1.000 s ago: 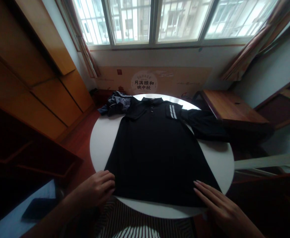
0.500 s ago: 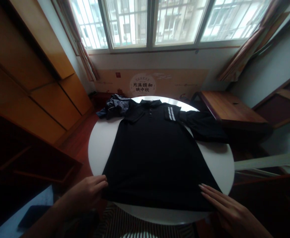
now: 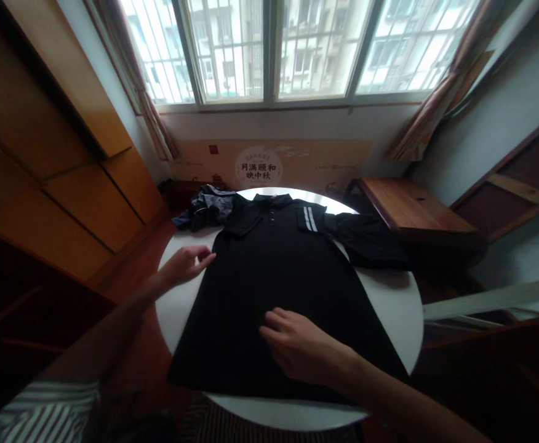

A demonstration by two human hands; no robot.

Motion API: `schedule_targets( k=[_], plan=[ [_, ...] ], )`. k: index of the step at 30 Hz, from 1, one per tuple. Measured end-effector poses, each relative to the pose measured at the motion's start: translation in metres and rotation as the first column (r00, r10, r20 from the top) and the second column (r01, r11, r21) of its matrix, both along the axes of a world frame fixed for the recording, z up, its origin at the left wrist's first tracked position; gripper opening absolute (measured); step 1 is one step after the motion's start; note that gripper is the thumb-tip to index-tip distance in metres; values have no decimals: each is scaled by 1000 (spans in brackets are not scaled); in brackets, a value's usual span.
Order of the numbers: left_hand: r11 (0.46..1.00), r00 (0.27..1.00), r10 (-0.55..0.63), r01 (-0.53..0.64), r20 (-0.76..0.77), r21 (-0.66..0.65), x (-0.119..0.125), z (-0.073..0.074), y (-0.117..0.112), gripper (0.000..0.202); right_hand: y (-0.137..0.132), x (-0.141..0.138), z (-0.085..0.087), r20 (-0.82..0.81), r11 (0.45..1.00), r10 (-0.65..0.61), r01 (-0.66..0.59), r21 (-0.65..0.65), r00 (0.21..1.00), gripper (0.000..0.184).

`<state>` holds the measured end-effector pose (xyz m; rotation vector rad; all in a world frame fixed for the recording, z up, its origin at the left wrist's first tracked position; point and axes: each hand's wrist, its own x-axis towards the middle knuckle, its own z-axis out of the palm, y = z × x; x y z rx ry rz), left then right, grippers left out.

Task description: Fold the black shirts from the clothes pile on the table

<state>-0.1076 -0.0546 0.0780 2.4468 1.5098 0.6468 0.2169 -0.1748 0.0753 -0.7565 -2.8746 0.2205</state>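
Note:
A black polo shirt (image 3: pixel 279 271) with white stripes on one shoulder lies spread front-up on a round white table (image 3: pixel 408 307), collar toward the window. My left hand (image 3: pixel 184 266) is at the shirt's left side seam, fingers pinched together at the cloth edge. My right hand (image 3: pixel 297 344) rests on the middle of the shirt's lower half, fingers slightly spread and lying flat on the fabric. The shirt's right sleeve hangs over the table's far right edge.
A crumpled dark grey garment (image 3: pixel 209 208) lies at the table's far left edge. A wooden side table (image 3: pixel 412 209) stands to the right, wooden cabinets (image 3: pixel 66 184) to the left. A cardboard panel with printed characters (image 3: pixel 258 166) leans under the window.
Both hands left the shirt's bottom hem. My left hand moved up to the left side seam; my right hand moved left onto the shirt's middle. The view tilted down slightly.

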Motion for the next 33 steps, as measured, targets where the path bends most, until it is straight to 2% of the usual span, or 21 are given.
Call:
schedule_targets(
  k=[2,5,8,11,12,14,16,18,21,26,29,31,33],
  plan=[
    [996,998,65,-66,18,62,20,10,61,31,12,-57,-1,33,980,194,-195,40,980,10],
    [977,972,210,-206,-107,45,53,21,141,28,19,-127,-5,56,927,354,-358,114,934,13],
    [946,928,311,-323,-206,-27,76,20,198,26,19,-172,-11,78,932,361,-363,16,929,22],
    [921,902,353,-382,-250,-79,86,8,230,35,17,-194,-24,148,957,281,-264,-121,948,46],
    [910,892,369,-404,-262,-92,87,3,236,42,17,-197,-28,165,958,266,-242,-151,950,51],
    [892,874,397,-439,-279,-106,88,-6,245,56,16,-200,-36,187,950,269,-229,-211,945,51],
    [879,861,418,-464,-289,-112,87,-12,252,65,15,-200,-39,192,936,297,-246,-251,935,40],
    [865,849,438,-488,-296,-118,87,-16,258,69,15,-200,-39,168,930,328,-287,-230,930,30],
    [843,830,467,-522,-303,-129,86,-16,266,62,16,-201,-35,144,933,339,-312,-180,930,25],
    [855,853,438,-493,-285,-160,87,-14,275,31,12,-201,-29,198,925,324,-266,-272,925,35],
    [867,871,417,-468,-261,-174,89,-14,276,22,3,-196,-30,158,965,187,-151,-215,969,30],
    [866,872,424,-469,-242,-172,90,-15,275,30,-2,-193,-30,121,984,64,-43,-172,991,23],
    [867,871,438,-474,-221,-152,91,-17,273,44,-2,-192,-29,153,977,29,4,-212,988,21]
  ],
)
